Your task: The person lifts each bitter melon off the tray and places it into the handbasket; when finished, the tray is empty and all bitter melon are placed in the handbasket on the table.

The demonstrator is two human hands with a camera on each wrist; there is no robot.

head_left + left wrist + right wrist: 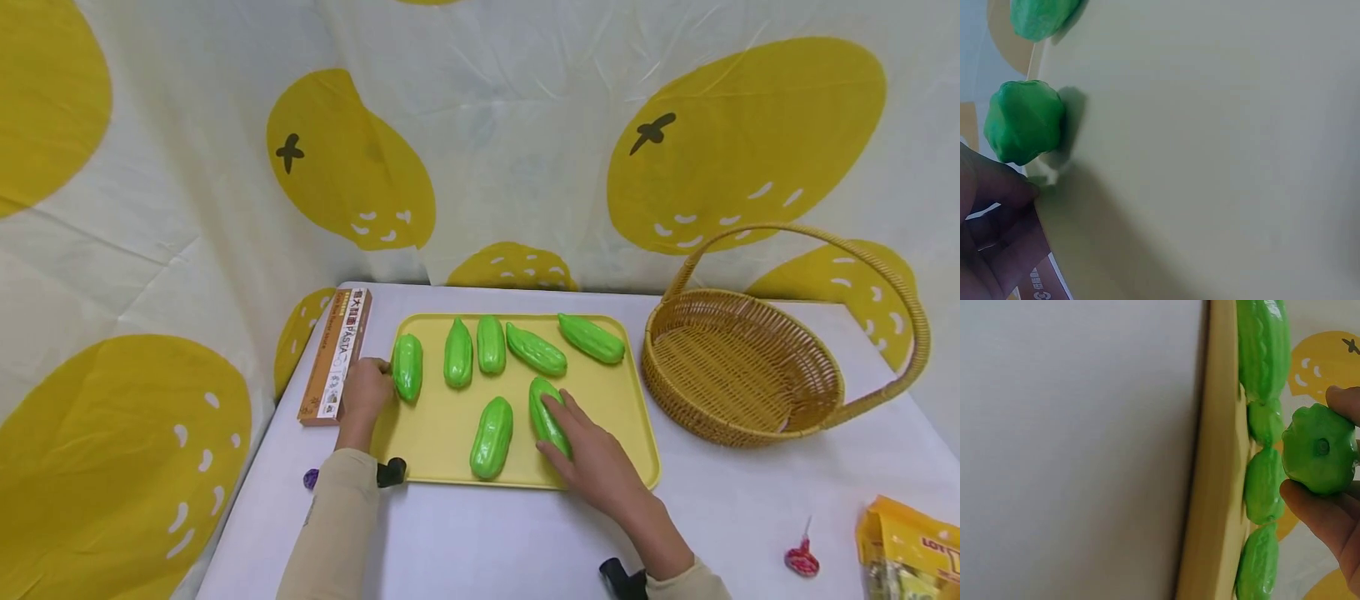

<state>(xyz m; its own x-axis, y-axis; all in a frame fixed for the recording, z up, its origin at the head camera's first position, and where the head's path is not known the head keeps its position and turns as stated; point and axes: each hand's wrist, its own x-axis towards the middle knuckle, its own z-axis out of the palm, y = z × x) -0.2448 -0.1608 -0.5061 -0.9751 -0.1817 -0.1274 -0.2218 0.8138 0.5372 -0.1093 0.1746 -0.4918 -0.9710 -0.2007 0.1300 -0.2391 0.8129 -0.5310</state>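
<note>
A yellow tray [442, 450] bears several glossy green ridged bitter melons, most of them spread along its far side. My left hand [366, 390] pinches the tray's left rim, thumb on top and fingers beneath, close beside the leftmost bitter melon [407, 367]. In the left wrist view that bitter melon [1024, 122] sits just past the thumb. With thumb and fingers on either side, my right hand [600, 462] grips a bitter melon [545, 408] at the near right of the tray; its stubby end [1320, 449] faces the right wrist camera. Another bitter melon [492, 437] lies to its left.
An empty-looking wicker basket [720, 429] with a tall handle stands right of the tray. A pasta box [333, 358] lies at the left. A red lollipop [802, 560] and a yellow packet [911, 542] are at the near right, and a purple candy [311, 478] near the left sleeve.
</note>
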